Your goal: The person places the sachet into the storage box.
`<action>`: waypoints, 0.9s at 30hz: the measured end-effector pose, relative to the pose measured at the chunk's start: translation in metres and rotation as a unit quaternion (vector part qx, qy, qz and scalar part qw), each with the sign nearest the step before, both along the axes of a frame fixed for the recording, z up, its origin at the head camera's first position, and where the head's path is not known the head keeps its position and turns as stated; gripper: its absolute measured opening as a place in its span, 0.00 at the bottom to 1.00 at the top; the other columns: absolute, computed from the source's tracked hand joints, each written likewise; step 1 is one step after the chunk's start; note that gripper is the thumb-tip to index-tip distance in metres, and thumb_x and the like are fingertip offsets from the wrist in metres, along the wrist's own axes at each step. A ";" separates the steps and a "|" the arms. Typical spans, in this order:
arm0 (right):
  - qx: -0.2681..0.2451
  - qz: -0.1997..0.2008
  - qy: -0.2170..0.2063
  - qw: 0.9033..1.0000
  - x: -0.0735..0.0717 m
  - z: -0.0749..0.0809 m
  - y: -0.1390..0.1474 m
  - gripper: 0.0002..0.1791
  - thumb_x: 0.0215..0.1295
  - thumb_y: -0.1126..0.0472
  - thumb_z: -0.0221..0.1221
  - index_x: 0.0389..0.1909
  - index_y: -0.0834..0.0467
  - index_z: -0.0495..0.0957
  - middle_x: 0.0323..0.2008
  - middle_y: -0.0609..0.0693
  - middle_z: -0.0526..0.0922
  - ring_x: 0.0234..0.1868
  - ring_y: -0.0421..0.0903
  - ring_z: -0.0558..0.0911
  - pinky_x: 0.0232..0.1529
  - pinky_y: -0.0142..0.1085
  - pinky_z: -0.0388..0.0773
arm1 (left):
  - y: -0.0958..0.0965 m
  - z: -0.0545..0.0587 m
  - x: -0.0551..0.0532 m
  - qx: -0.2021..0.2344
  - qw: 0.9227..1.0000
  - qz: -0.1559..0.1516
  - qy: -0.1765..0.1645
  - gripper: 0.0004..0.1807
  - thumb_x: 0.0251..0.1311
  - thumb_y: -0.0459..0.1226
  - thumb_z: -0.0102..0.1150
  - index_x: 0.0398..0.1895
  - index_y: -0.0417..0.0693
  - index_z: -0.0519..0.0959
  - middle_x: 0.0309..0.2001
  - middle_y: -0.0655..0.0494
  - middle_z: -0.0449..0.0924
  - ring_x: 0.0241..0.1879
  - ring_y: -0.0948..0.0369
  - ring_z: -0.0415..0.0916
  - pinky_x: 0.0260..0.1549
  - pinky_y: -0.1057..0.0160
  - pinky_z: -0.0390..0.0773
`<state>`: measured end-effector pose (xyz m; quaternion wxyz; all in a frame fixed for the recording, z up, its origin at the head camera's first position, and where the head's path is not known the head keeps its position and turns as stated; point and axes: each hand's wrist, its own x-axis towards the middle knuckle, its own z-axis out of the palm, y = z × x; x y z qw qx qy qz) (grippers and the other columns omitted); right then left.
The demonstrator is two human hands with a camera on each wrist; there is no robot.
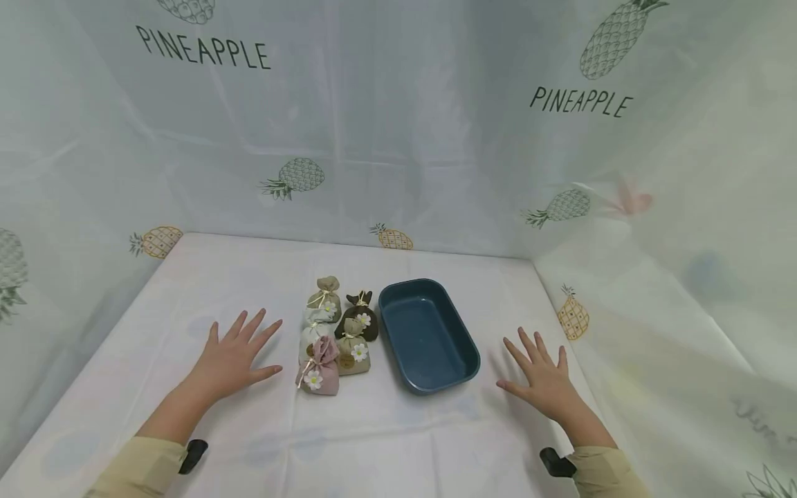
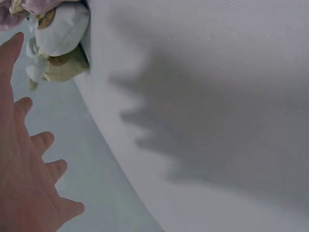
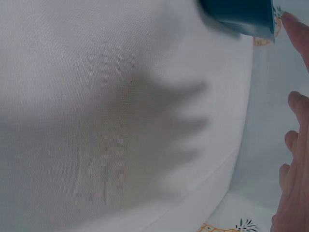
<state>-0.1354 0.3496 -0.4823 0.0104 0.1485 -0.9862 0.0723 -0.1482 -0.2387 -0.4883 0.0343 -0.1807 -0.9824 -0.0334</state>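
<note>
1. Head view: the tray (image 1: 429,339), a dark blue oblong dish, stands on the white worktop (image 1: 373,443), with nothing seen in it. Just left of the tray, five small tied sachets (image 1: 336,332) sit bunched together, upright: a beige one and a brown one at the far end, a white one and a tan one in the middle, a pink one nearest the person. The brown and tan ones stand closest to the tray.
2. Head view: the left hand (image 1: 233,360) lies left of the sachets, well apart from the tray, fingers straight and spread, holding nothing. The right hand (image 1: 544,380) lies right of the tray, near its close corner, fingers likewise spread and holding nothing.
3. Left wrist view: the left hand (image 2: 26,179) shows spread fingers; the sachets (image 2: 55,38) lie beyond the fingertips, apart from them.
4. Right wrist view: the right hand (image 3: 294,164) shows straight fingers; one fingertip lies just beside the tray (image 3: 239,17) corner; contact cannot be told.
</note>
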 end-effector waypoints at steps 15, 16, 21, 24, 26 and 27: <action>-0.127 0.014 -0.032 0.991 -0.006 -0.006 -0.025 0.47 0.61 0.40 0.62 0.76 0.51 0.54 0.76 0.60 0.45 0.73 0.67 0.43 0.61 0.72 0.32 | 0.041 0.004 -0.005 0.116 0.989 -0.093 -0.007 0.47 0.43 0.53 0.76 0.65 0.44 0.67 0.67 0.39 0.63 0.64 0.39 0.62 0.58 0.37 0.65; -0.143 0.015 -0.043 0.989 -0.007 -0.007 -0.027 0.47 0.61 0.42 0.63 0.76 0.52 0.53 0.76 0.61 0.45 0.73 0.67 0.43 0.61 0.72 0.33 | 0.044 0.003 -0.004 0.132 0.986 -0.098 -0.017 0.45 0.42 0.51 0.77 0.63 0.43 0.68 0.66 0.40 0.64 0.63 0.40 0.64 0.57 0.39 0.67; -0.224 0.025 -0.085 0.970 -0.011 -0.012 -0.036 0.48 0.62 0.45 0.64 0.77 0.54 0.50 0.75 0.61 0.47 0.73 0.65 0.46 0.63 0.70 0.43 | 0.053 -0.001 -0.001 0.168 0.977 -0.110 -0.067 0.41 0.42 0.49 0.78 0.58 0.47 0.70 0.59 0.46 0.69 0.59 0.45 0.69 0.54 0.44 0.72; -0.277 0.024 -0.102 0.955 -0.014 -0.016 -0.039 0.49 0.61 0.46 0.65 0.77 0.53 0.50 0.74 0.61 0.52 0.72 0.65 0.53 0.62 0.68 0.52 | 0.057 -0.003 -0.002 0.193 0.971 -0.111 -0.084 0.39 0.42 0.47 0.79 0.58 0.48 0.70 0.54 0.52 0.72 0.55 0.51 0.72 0.52 0.48 0.74; -0.306 0.021 -0.115 0.945 -0.016 -0.019 -0.040 0.50 0.60 0.48 0.67 0.77 0.54 0.51 0.73 0.62 0.56 0.70 0.65 0.58 0.61 0.67 0.56 | 0.060 -0.004 -0.002 0.212 0.966 -0.114 -0.097 0.38 0.43 0.44 0.79 0.58 0.47 0.70 0.53 0.54 0.73 0.53 0.53 0.73 0.52 0.49 0.74; -0.316 0.019 -0.119 0.941 -0.017 -0.021 -0.041 0.50 0.59 0.49 0.68 0.76 0.55 0.51 0.72 0.62 0.58 0.68 0.64 0.61 0.61 0.66 0.58 | 0.061 -0.005 -0.002 0.220 0.963 -0.114 -0.107 0.38 0.44 0.43 0.78 0.58 0.46 0.70 0.52 0.54 0.73 0.53 0.53 0.73 0.52 0.50 0.74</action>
